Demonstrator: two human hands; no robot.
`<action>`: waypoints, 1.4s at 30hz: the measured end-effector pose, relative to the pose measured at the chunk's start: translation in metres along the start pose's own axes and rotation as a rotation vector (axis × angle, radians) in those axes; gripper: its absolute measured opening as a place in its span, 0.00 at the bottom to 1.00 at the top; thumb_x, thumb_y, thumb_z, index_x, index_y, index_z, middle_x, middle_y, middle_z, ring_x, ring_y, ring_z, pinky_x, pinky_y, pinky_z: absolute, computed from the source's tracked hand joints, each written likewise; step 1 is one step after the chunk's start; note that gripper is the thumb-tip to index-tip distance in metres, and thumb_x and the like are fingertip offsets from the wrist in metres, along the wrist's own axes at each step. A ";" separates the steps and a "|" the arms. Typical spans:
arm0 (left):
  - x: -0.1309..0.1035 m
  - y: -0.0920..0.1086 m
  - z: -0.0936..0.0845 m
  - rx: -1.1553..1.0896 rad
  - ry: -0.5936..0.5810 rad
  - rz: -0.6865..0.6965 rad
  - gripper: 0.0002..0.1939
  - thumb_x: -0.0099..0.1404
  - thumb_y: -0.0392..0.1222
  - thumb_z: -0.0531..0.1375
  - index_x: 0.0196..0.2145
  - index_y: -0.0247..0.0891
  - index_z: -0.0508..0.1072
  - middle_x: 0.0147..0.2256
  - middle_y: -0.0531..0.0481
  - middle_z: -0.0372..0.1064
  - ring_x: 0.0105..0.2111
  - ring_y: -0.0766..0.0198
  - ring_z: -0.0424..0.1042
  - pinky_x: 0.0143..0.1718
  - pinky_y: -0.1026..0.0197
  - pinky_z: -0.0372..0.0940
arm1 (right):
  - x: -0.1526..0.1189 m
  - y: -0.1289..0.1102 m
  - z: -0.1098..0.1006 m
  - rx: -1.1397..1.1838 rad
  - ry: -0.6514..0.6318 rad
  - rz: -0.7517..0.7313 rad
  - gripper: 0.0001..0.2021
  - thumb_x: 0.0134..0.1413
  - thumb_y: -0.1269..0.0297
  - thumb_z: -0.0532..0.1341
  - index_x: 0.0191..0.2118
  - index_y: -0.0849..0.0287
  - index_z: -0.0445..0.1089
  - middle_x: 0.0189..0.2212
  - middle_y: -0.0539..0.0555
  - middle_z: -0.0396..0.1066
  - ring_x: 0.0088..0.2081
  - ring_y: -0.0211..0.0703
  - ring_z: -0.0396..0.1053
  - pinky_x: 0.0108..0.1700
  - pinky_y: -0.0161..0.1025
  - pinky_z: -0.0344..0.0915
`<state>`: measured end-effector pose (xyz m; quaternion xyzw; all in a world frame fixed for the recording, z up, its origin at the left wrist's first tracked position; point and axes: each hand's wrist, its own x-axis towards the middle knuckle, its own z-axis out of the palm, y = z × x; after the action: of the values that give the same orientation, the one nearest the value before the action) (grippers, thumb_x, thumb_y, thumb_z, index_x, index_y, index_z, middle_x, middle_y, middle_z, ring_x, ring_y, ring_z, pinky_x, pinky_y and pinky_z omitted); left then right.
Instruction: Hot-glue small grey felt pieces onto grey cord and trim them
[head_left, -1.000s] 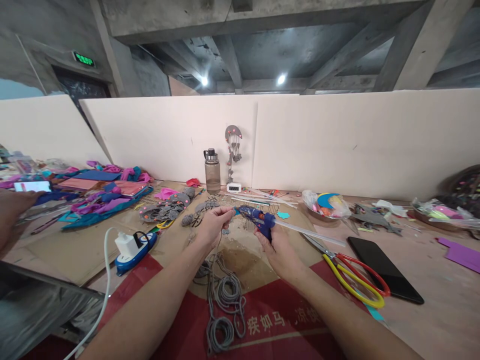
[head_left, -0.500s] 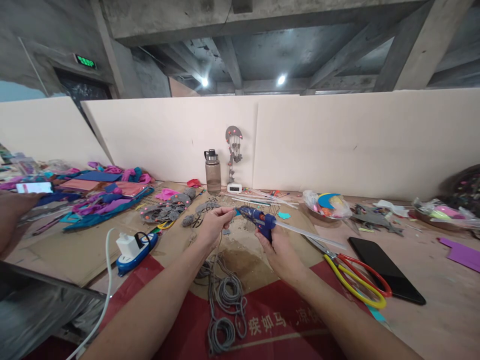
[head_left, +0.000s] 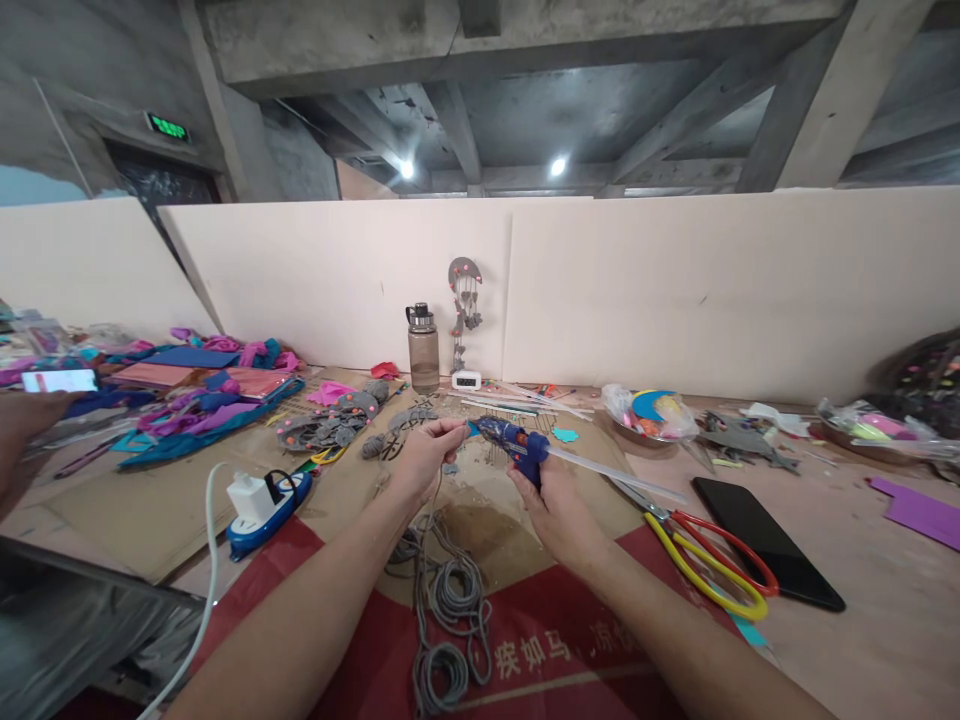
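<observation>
My right hand (head_left: 559, 505) is wrapped round the grip of a blue glue gun (head_left: 528, 452), a clear glue stick (head_left: 619, 473) jutting from its back. The blue nozzle points left and meets the fingertips of my left hand (head_left: 429, 455), which are pinched together. From that pinch a grey cord (head_left: 455, 590) runs down to loose coils on the red and brown board. The cord's end is hidden between my fingers; I cannot tell whether the nozzle touches it.
Red and yellow scissors (head_left: 716, 562) and a black phone (head_left: 765, 540) lie at right. A blue power strip (head_left: 271, 515) sits at left. Behind stand a bottle (head_left: 424, 350), a small clock (head_left: 466, 381) and a grey moon hanging (head_left: 465, 272). A person's hand (head_left: 30, 425) holds a phone far left.
The view has shifted slightly. Both my hands keep nearly the same place, with the nozzle still at the left fingertips.
</observation>
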<state>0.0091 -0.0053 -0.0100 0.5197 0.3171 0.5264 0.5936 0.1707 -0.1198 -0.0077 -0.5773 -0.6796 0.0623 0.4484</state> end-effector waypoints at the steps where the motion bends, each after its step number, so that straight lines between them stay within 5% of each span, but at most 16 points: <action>1: 0.000 0.000 0.000 -0.003 0.001 0.000 0.16 0.42 0.48 0.70 0.26 0.33 0.75 0.22 0.53 0.64 0.17 0.75 0.51 0.18 0.66 0.45 | 0.000 0.000 0.000 0.003 -0.002 0.004 0.16 0.59 0.59 0.49 0.49 0.60 0.61 0.43 0.62 0.70 0.44 0.50 0.68 0.49 0.49 0.64; 42: 0.000 0.004 0.001 0.023 -0.016 -0.002 0.19 0.41 0.51 0.69 0.23 0.33 0.72 0.19 0.56 0.58 0.17 0.76 0.50 0.19 0.67 0.45 | 0.000 -0.001 0.001 0.001 0.024 -0.028 0.15 0.59 0.63 0.50 0.49 0.60 0.63 0.42 0.61 0.70 0.45 0.49 0.68 0.48 0.48 0.64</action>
<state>0.0084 -0.0063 -0.0061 0.5304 0.3188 0.5177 0.5908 0.1691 -0.1196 -0.0074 -0.5682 -0.6821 0.0494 0.4577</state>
